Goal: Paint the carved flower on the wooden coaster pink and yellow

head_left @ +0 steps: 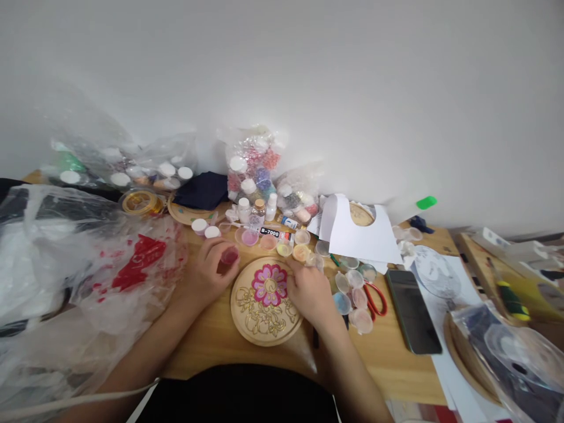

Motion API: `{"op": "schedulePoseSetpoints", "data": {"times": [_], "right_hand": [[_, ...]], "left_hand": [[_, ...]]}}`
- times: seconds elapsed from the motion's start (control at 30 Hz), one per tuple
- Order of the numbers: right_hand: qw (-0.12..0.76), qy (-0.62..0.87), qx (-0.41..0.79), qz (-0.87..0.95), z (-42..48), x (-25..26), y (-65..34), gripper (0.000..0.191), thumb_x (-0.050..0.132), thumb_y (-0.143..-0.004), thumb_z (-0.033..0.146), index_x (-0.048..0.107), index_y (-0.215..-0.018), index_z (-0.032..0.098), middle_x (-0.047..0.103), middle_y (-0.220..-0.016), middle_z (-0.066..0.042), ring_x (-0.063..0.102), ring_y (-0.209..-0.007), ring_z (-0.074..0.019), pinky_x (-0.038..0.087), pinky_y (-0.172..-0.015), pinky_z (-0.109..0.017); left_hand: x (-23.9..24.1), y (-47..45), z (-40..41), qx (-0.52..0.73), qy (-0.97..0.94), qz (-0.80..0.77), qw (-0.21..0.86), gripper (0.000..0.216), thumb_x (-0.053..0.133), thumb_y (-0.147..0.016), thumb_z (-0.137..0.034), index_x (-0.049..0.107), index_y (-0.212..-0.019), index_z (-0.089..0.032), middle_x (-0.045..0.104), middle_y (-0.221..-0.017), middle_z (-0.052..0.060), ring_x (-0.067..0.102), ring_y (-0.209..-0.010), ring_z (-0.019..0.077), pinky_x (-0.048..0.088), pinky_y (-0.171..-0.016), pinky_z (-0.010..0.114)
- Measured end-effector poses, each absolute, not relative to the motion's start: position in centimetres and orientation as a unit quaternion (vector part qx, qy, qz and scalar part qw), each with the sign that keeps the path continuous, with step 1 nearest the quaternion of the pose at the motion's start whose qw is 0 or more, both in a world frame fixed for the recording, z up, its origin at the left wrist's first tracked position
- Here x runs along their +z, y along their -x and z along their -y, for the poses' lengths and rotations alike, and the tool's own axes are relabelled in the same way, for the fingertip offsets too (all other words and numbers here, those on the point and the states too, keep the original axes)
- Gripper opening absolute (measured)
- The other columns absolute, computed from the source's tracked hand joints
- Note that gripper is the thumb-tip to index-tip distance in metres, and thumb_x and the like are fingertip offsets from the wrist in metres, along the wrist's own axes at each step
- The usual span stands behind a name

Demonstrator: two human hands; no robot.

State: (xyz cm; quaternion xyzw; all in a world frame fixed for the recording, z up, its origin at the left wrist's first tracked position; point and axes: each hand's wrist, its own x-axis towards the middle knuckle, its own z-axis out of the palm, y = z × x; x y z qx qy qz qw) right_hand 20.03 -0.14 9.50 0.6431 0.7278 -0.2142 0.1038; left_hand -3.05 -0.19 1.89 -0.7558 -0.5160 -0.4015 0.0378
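A round wooden disc (244, 332) lies on the table in front of me, with a pink and magenta flower (269, 284) and gold scrollwork (264, 322) on its face. At its upper left, my left hand (209, 271) is closed round a small round jar (230, 255) with dark pink contents. Over the disc's right edge rests my right hand (312, 295), its fingers curled down beside the flower; whatever they pinch is hidden. Behind the disc are little open pots, among them a pink pot (249, 237) and an orange pot (301, 253), plus a B-7000 glue tube (275, 234).
Plastic bags (88, 282) crowd the left side. Bags of jars (258, 170) and small bottles (259, 210) stand along the wall. On the right are several small pots (356, 279), red-handled scissors (377, 301), a phone (414, 311), cut white paper (365, 241) and another wooden disc (467, 358).
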Motion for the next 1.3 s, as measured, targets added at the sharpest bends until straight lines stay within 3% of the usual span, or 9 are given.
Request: {"op": "schedulePoseSetpoints", "data": {"times": [0.33,0.47,0.57,0.67,0.73,0.8,0.93,1.07,1.3], "right_hand": [[0.099,-0.641,-0.203,-0.733,0.1,9.4,-19.9,0.047,0.043,-0.093,0.012,0.070,-0.131,0.021,0.082,-0.102,-0.013,0.078,-0.096,-0.0304,0.048,-0.071,-0.034],[0.057,-0.641,-0.198,-0.740,0.2,8.9,-20.1,0.049,0.047,-0.090,0.012,0.070,-0.131,0.021,0.082,-0.098,-0.012,0.078,-0.090,-0.0301,0.049,-0.069,-0.034],[-0.059,-0.639,-0.181,-0.745,0.5,8.0,-20.7,0.045,0.049,-0.087,0.012,0.074,-0.123,0.021,0.082,-0.088,-0.009,0.077,-0.077,-0.0257,0.051,-0.066,-0.032],[-0.273,-0.603,-0.108,-0.742,0.6,7.0,-21.3,0.039,0.045,-0.087,0.011,0.074,-0.112,0.018,0.079,-0.078,-0.005,0.072,-0.066,-0.0195,0.053,-0.064,-0.030],[-0.388,-0.563,-0.028,-0.729,0.5,6.6,-21.5,0.034,0.045,-0.091,0.012,0.072,-0.112,0.017,0.078,-0.083,-0.006,0.072,-0.072,-0.0191,0.056,-0.069,-0.030],[-0.425,-0.538,0.033,-0.727,0.3,6.2,-21.4,0.028,0.049,-0.096,0.016,0.069,-0.116,0.016,0.079,-0.093,-0.009,0.072,-0.085,-0.0214,0.058,-0.078,-0.035],[-0.365,-0.548,0.049,-0.751,-0.2,5.0,-20.9,0.034,0.056,-0.099,0.026,0.064,-0.129,0.013,0.077,-0.116,-0.016,0.067,-0.113,-0.0288,0.056,-0.097,-0.046],[-0.284,-0.572,0.010,-0.769,-0.3,3.9,-20.0,0.038,0.048,-0.101,0.021,0.064,-0.135,0.014,0.073,-0.131,-0.017,0.061,-0.130,-0.0291,0.050,-0.108,-0.047],[-0.202,-0.614,-0.021,-0.762,-0.4,3.6,-18.8,0.042,0.047,-0.100,0.018,0.065,-0.138,0.013,0.068,-0.142,-0.018,0.053,-0.142,-0.0310,0.037,-0.121,-0.052]], "left_hand": [[1.8,3.0,0.2,-0.392,0.755,0.525,0.025,0.016,0.061,-0.096,-0.021,0.060,-0.113,-0.021,0.066,-0.108,0.009,0.069,-0.105,0.0244,0.065,-0.091,0.041],[1.6,3.1,0.1,-0.384,0.757,0.527,0.042,0.016,0.061,-0.097,-0.023,0.059,-0.112,-0.019,0.066,-0.109,0.009,0.070,-0.105,0.0246,0.065,-0.091,0.040],[1.7,3.1,0.1,-0.388,0.757,0.524,0.035,0.017,0.063,-0.096,-0.022,0.060,-0.112,-0.020,0.066,-0.108,0.008,0.070,-0.105,0.0244,0.065,-0.092,0.039],[1.8,3.1,0.1,-0.393,0.755,0.525,0.034,0.017,0.062,-0.096,-0.023,0.060,-0.113,-0.021,0.067,-0.109,0.009,0.070,-0.104,0.0250,0.065,-0.090,0.040],[1.7,3.0,0.1,-0.390,0.756,0.525,0.037,0.017,0.061,-0.096,-0.024,0.059,-0.113,-0.021,0.067,-0.109,0.009,0.070,-0.103,0.0252,0.065,-0.089,0.041],[1.7,3.0,0.0,-0.390,0.758,0.522,0.041,0.017,0.060,-0.096,-0.024,0.059,-0.113,-0.021,0.067,-0.108,0.009,0.070,-0.102,0.0253,0.065,-0.088,0.040],[1.7,2.8,-0.1,-0.397,0.758,0.515,0.049,0.016,0.060,-0.096,-0.023,0.059,-0.112,-0.020,0.067,-0.105,0.008,0.071,-0.099,0.0243,0.065,-0.086,0.038],[1.8,2.8,0.0,-0.390,0.759,0.519,0.050,0.016,0.058,-0.095,-0.020,0.060,-0.111,-0.020,0.069,-0.106,0.008,0.071,-0.099,0.0246,0.065,-0.086,0.038],[1.6,2.9,0.0,-0.390,0.754,0.528,0.029,0.015,0.058,-0.094,-0.020,0.061,-0.108,-0.021,0.069,-0.105,0.008,0.071,-0.102,0.0246,0.065,-0.089,0.040]]}}
